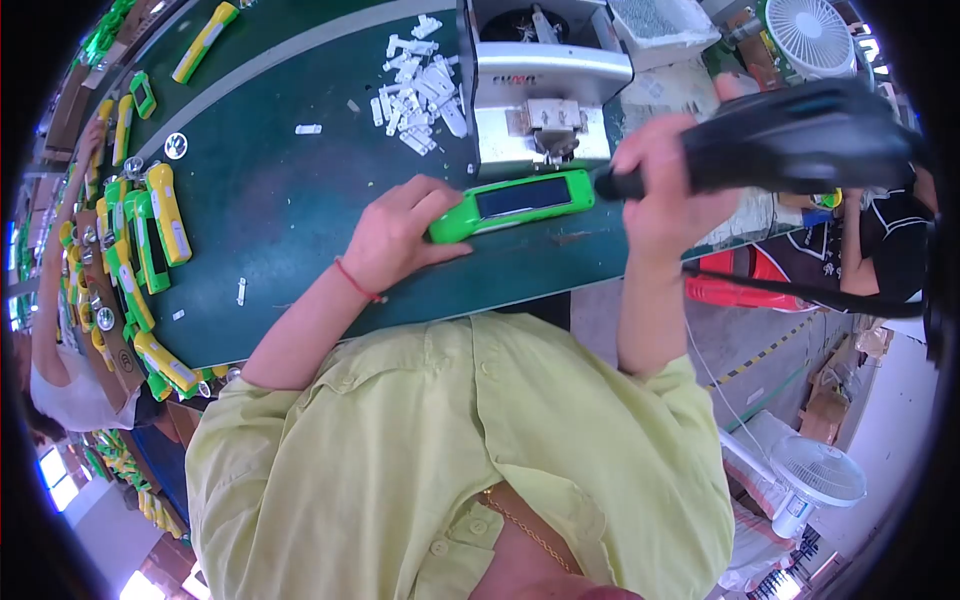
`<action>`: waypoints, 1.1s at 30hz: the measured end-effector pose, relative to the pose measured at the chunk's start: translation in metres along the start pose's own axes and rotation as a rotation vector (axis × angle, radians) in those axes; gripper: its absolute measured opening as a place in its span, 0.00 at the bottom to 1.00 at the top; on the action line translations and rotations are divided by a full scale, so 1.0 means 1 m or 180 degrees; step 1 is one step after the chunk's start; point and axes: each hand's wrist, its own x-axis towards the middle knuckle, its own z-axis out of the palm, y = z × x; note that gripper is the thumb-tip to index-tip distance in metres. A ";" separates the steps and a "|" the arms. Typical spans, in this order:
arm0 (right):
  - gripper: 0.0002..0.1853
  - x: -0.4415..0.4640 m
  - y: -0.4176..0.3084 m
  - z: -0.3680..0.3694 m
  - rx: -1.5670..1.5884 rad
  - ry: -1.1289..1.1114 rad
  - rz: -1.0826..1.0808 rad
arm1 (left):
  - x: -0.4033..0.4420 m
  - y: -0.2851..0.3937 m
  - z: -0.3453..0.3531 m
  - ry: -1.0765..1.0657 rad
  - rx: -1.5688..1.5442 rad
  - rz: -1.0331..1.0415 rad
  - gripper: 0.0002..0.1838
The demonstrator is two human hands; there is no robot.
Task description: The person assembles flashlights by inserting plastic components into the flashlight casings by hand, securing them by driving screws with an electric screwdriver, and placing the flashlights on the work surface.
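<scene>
My left hand (400, 225) is closed around the left end of a bright green flashlight casing (455, 222). A dark rectangular panel (522, 198) is set into the casing's upper face. My right hand (665, 185) grips a black power tool (790, 145) near its front; motion blurs the tool, so its exact kind is unclear. The tool's narrow tip is close to the casing's right end, and I cannot tell whether they touch. Just beyond the casing stands a silver machine (545, 75) with a small metal fixture at its front.
Small white plastic parts (425, 90) lie heaped left of the machine on the green table (280, 220). Green and yellow flashlights (167, 215) crowd the left side. A white fan (808, 35) and a white foam box (660, 30) are at the back right. Other people are at both sides.
</scene>
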 end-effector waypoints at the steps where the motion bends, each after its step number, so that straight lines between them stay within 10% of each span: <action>1: 0.23 0.013 -0.001 0.003 0.0528 -0.0078 -0.0153 | 0.005 0.005 0.005 0.0019 0.0086 0.0071 0.27; 9: 0.30 0.038 0.017 0.029 0.0246 -0.0588 -0.1076 | 0.014 0.020 0.008 0.0100 0.0047 -0.0042 0.29; 18: 0.10 0.033 0.025 0.031 0.0305 -0.0391 0.0506 | 0.011 0.015 0.016 0.0264 -0.0336 -0.0300 0.28; 23: 0.30 0.002 0.014 0.027 0.0314 -0.0359 0.0049 | 0.011 0.017 0.022 0.0351 -0.0514 -0.0298 0.27; 33: 0.18 -0.011 0.031 0.039 0.0723 -0.0176 -0.0079 | 0.012 0.018 0.023 0.0420 -0.0545 -0.0333 0.27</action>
